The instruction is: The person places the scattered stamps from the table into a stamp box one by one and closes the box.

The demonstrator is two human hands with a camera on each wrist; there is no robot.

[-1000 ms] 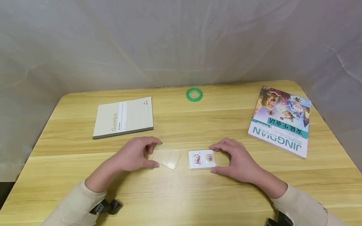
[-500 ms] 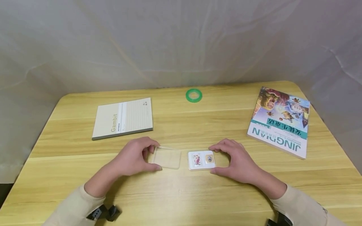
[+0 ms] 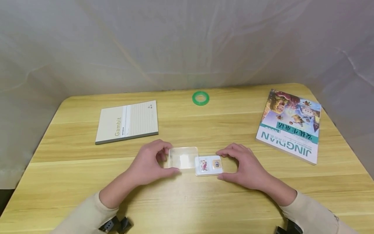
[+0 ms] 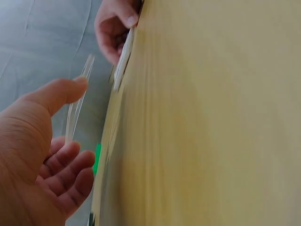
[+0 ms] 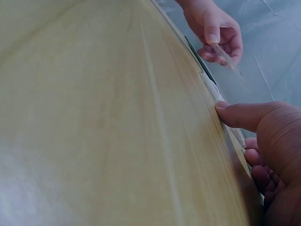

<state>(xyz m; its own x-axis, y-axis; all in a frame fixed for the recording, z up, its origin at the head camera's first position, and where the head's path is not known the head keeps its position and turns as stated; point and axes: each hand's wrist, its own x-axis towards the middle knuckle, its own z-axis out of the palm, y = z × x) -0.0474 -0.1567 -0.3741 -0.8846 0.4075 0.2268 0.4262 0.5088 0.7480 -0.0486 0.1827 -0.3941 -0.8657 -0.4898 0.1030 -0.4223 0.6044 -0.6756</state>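
A clear rectangular plastic lid (image 3: pixel 183 158) is pinched along its edges between the thumb and fingers of my left hand (image 3: pixel 150 162). In the left wrist view the lid (image 4: pixel 77 106) hangs above the table, tilted. To its right a shallow white case (image 3: pixel 208 170) lies flat on the table, holding two small picture pieces. The lid's right edge overlaps the case's left end in the head view. My right hand (image 3: pixel 245 167) grips the right end of the case, thumb on the near edge and fingers on the far edge.
A Gambit notebook (image 3: pixel 128 123) lies at the left of the wooden table (image 3: pixel 187 208). Near the back edge is a green tape roll (image 3: pixel 200 93). A colourful book (image 3: pixel 289 126) lies at the right. Grey cloth (image 3: pixel 187 42) hangs behind the table.
My left hand has levelled the clear lid and carried it up and to the right, to the left end of the case. The right hand and case have stayed in place.
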